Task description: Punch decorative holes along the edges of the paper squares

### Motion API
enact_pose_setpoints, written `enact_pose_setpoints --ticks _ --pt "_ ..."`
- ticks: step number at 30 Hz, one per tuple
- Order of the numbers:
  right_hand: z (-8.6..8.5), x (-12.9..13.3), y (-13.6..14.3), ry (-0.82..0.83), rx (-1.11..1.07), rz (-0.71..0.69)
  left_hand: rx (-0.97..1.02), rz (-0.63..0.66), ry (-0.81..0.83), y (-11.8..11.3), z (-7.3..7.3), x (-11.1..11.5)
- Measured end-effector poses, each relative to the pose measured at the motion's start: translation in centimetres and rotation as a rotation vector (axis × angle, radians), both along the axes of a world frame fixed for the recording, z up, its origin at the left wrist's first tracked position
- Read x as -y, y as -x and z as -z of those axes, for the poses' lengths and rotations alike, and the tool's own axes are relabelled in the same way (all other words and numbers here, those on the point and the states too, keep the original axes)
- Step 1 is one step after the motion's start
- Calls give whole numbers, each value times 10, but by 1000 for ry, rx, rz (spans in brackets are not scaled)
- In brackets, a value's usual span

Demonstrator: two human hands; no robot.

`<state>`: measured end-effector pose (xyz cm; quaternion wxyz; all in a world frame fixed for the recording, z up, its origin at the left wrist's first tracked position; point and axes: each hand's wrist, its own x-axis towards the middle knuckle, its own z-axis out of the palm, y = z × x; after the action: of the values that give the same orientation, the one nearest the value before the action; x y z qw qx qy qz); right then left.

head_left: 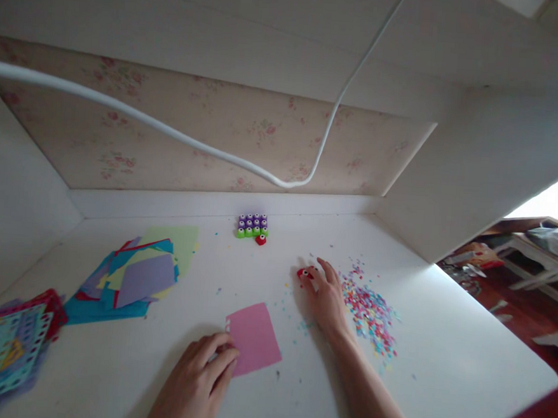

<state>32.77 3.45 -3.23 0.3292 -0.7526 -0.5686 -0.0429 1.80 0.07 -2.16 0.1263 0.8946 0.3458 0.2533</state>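
Observation:
A square of pink paper (254,340) lies on the white tabletop, with a few punched holes along the upper part of its left edge. My left hand (203,372) has its fingers curled together over the paper's lower left edge. To the right of the sheet, my right hand (324,296) grips a small red paper punch (305,273) between thumb and fingers, low over the table and apart from the paper. Several purple and green punches (252,225) stand in tight rows near the back wall, and another red punch (261,239) sits in front of them.
Colourful punched-out confetti (369,317) is heaped right of my right hand, with loose bits scattered around. Overlapping coloured sheets (147,279) lie at left. Nearer the left corner is a stack of edge-punched sheets (6,349). A white cable (192,142) hangs across the back.

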Motion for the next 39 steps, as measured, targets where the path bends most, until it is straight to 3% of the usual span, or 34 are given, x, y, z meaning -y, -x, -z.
enact_pose_setpoints --ticks 5,12,18,20,23,27,33,39 --pt "-2 -1 -1 97 -126 36 -12 16 0 1 1 1" --pt "-4 2 1 88 -102 91 -66 54 9 1 -3 0" --pt "-7 5 13 -157 22 16 -70 35 34 0 -4 1" --pt "-10 2 23 -142 -19 -47 -74 30 52 -1 -7 2" --pt "-17 -13 41 22 -94 -123 -87 19 79 -2 -12 4" --pt "-26 -56 61 176 -90 -209 -98 0 99 -2 -14 8" --pt "-34 -122 79 266 -67 -185 -66 3 176 2 -14 7" --pt "-35 -125 86 259 -118 -223 16 29 200 4 -19 3"
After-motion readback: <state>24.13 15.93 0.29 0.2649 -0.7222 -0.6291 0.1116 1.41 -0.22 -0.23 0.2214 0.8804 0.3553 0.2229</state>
